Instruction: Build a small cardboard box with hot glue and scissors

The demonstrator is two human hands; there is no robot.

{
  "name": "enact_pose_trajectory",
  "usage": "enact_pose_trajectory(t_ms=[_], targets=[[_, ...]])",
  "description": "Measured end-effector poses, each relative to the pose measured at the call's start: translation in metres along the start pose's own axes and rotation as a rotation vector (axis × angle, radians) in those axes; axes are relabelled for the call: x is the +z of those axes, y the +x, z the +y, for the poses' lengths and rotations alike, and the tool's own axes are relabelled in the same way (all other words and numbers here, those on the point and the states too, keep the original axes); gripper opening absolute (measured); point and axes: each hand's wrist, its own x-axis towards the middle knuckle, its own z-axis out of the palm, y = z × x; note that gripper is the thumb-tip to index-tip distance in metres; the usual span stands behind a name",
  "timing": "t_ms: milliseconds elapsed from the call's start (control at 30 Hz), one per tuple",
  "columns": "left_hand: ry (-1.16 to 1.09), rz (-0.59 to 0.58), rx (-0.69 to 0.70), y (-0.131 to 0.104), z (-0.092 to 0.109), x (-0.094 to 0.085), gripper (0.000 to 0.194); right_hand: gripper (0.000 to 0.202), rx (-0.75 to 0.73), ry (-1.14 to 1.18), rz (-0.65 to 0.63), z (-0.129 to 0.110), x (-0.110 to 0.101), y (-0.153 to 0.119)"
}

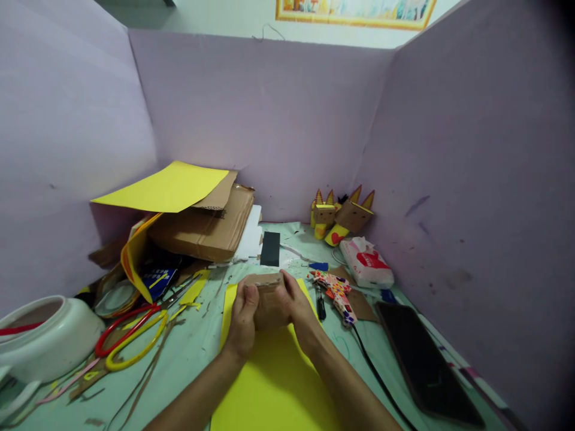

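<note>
Between my left hand point(243, 314) and my right hand point(295, 305) is a small brown cardboard box point(271, 310). Both hands are closed on its sides, with the thumbs toward me. The box is over a yellow sheet of paper point(274, 383) that lies on the table in front of me. A dark rectangular piece point(270, 249) lies just beyond the box. To the right of my right hand are a black pen-like tool point(320, 302) and a colorfully patterned glue gun point(335, 291) with a black cord.
Scissors with red and yellow handles point(135, 329) lie left, near a white pot point(49, 335). Stacked cardboard point(202, 230) and another yellow sheet point(166, 185) stand behind. Cardboard figures point(344, 215), a tissue pack point(367, 262) and a dark phone-like slab point(426, 365) are right. Lilac panels point(260, 120) enclose the table.
</note>
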Motion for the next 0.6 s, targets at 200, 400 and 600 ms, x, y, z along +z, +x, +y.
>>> enact_pose_trajectory(t_ms=[200,400,600], targets=[[-0.077,-0.211,-0.105,0.003,0.001,-0.018,0.075,0.082,0.045,-0.137,-0.037,-0.011,0.002,-0.003],[-0.059,-0.189,-0.029,0.005,-0.004,-0.022,0.069,0.08,0.003,-0.128,-0.059,-0.015,0.002,-0.006],[-0.334,-0.198,-0.327,0.014,0.019,-0.02,0.053,0.084,-0.01,0.178,-0.254,-0.018,-0.014,0.002]])
